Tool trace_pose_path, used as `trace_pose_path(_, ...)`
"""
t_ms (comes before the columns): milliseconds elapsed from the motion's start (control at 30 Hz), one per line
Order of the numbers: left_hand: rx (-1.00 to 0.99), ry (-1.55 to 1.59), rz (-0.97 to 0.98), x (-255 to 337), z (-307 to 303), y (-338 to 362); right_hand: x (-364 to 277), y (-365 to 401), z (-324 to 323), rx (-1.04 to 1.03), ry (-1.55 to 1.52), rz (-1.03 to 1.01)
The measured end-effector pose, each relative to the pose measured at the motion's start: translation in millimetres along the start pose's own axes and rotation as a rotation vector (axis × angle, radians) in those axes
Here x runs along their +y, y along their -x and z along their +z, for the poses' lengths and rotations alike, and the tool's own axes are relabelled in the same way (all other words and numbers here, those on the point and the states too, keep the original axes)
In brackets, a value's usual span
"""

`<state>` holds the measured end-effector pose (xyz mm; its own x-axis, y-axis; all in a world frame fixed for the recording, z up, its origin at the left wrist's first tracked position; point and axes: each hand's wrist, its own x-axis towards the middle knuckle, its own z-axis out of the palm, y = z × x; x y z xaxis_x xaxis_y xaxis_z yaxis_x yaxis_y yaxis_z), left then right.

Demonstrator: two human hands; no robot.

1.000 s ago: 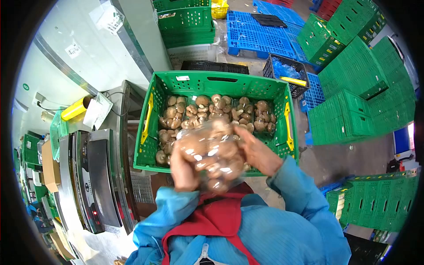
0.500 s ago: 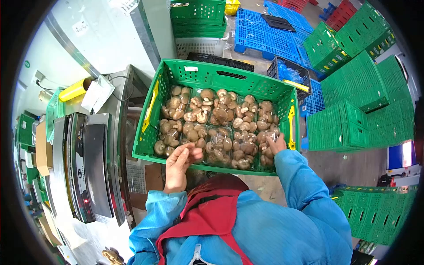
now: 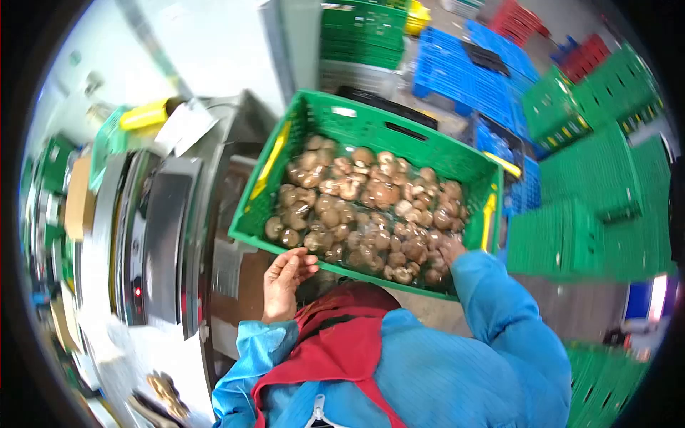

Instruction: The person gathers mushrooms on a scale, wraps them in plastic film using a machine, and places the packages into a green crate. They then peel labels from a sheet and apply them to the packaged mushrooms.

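Note:
A green crate [image 3: 410, 134] with yellow handle clips holds several clear packs of brown mushrooms [image 3: 332, 214] laid in rows. Just outside the crate's near left edge is my left hand [image 3: 284, 285], its fingertips right at the rim. Its fingers are loosely bent, with nothing held in them. My right hand [image 3: 451, 251] reaches over the near right corner onto a mushroom pack inside the crate. Motion blur and the sleeve hide most of its fingers.
On the left stands a metal bench with a black-topped machine [image 3: 171, 235] and a yellow roll [image 3: 146, 116]. Blue pallets [image 3: 446, 68] lie behind the crate. Stacks of green crates [image 3: 589, 171] rise on the right, and red crates [image 3: 517, 21] stand farther back.
The view has swung, so the crate sits farther right and more tilted. My left hand has moved from over the packs to outside the near rim. My right hand stays at the near right corner.

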<state>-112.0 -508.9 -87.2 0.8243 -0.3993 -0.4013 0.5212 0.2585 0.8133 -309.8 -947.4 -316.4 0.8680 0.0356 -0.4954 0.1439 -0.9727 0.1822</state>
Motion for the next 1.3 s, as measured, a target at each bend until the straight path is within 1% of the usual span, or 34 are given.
trace_pose_path(33, 0.024, -0.007, 0.011, 1, -3, 5, -6, 16, -6, -0.024, -0.228, 0.148)
trace_pose_path(67, 0.067, -0.062, -0.034, 4, -6, 7, -11, 21, -24, -0.050, -0.453, 0.260)
trace_pose_path(100, 0.084, -0.028, -0.025, 7, -7, 13, 9, 11, -12, 0.169, -0.431, 0.074)
trace_pose_path(133, 0.096, 0.050, -0.012, 2, -14, 16, 20, 11, -24, 0.059, -0.556, 0.009)
trace_pose_path(167, 0.112, 0.017, -0.030, 0, -24, 23, 23, 5, -38, -0.019, -0.647, -0.011)
trace_pose_path(233, 0.120, 0.067, 0.028, -15, -49, 37, 32, -10, -69, -0.139, -0.773, 0.050)
trace_pose_path(267, 0.164, 0.101, 0.036, -19, -63, 48, 38, -23, -92, -0.167, -0.828, 0.106)
trace_pose_path(300, 0.194, 0.140, 0.042, -22, -78, 59, 39, -41, -120, -0.150, -0.875, 0.150)
trace_pose_path(367, 0.367, 0.173, 0.084, -26, -106, 85, 35, -84, -193, -0.047, -0.976, 0.162)
trace_pose_path(433, 0.573, 0.193, 0.123, -24, -133, 118, 6, -123, -272, 0.071, -1.065, 0.054)
trace_pose_path(467, 0.677, 0.227, 0.190, -26, -150, 131, -18, -141, -311, 0.105, -1.100, -0.031)
trace_pose_path(500, 0.768, 0.257, 0.258, -25, -166, 150, -47, -152, -347, 0.127, -1.140, -0.132)
trace_pose_path(567, 1.007, 0.247, 0.434, -16, -202, 191, -128, -163, -405, 0.090, -1.216, -0.365)
trace_pose_path(633, 1.303, 0.338, 0.550, -21, -262, 233, -226, -154, -438, -0.015, -1.317, -0.583)
trace_pose_path(667, 1.473, 0.342, 0.643, -28, -295, 256, -273, -143, -453, -0.051, -1.255, -0.650)
trace_pose_path(700, 1.575, 0.384, 0.714, -30, -324, 285, -324, -119, -471, -0.173, -1.220, -0.799)
trace_pose_path(733, 1.712, 0.380, 0.742, -29, -355, 313, -369, -113, -478, -0.422, -1.204, -0.912)
trace_pose_path(767, 1.844, 0.375, 0.765, -33, -385, 340, -415, -101, -485, -0.578, -1.165, -0.956)
trace_pose_path(800, 1.908, 0.350, 0.791, -48, -424, 365, -459, -94, -488, -0.691, -1.078, -1.017)
trace_pose_path(833, 1.968, 0.322, 0.818, -61, -463, 388, -505, -92, -489, -0.775, -1.029, -1.043)
trace_pose_path(867, 2.013, 0.333, 0.792, -69, -493, 405, -552, -92, -491, -0.757, -0.977, -1.124)
trace_pose_path(900, 2.061, 0.350, 0.761, -75, -518, 418, -600, -93, -491, -0.736, -0.942, -1.115)
trace_pose_path(933, 2.071, 0.386, 0.722, -80, -537, 426, -650, -93, -490, -0.756, -1.012, -1.099)
trace_pose_path(967, 2.066, 0.401, 0.714, -85, -555, 432, -701, -100, -488, -0.799, -1.011, -1.102)
trace_pose_path(1000, 2.058, 0.435, 0.633, -90, -573, 436, -748, -103, -486, -0.835, -1.032, -1.095)
trace_pose_path(1033, 2.047, 0.463, 0.552, -94, -590, 438, -795, -111, -483, -0.768, -0.930, -1.122)
trace_pose_path(1100, 1.992, 0.470, 0.518, -102, -618, 437, -877, -132, -471, -0.662, -0.783, -1.129)
trace_pose_path(1133, 1.932, 0.469, 0.475, -103, -625, 436, -907, -139, -466, -0.624, -0.737, -1.112)
trace_pose_path(1167, 1.870, 0.465, 0.427, -103, -629, 436, -927, -138, -468, -0.624, -0.743, -1.097)
trace_pose_path(1233, 1.779, 0.527, 0.390, -85, -620, 433, -956, -136, -470, -0.662, -0.728, -1.071)
trace_pose_path(1300, 1.564, 0.826, 0.553, -96, -633, 423, -979, -159, -444, -0.768, -0.795, -1.234)
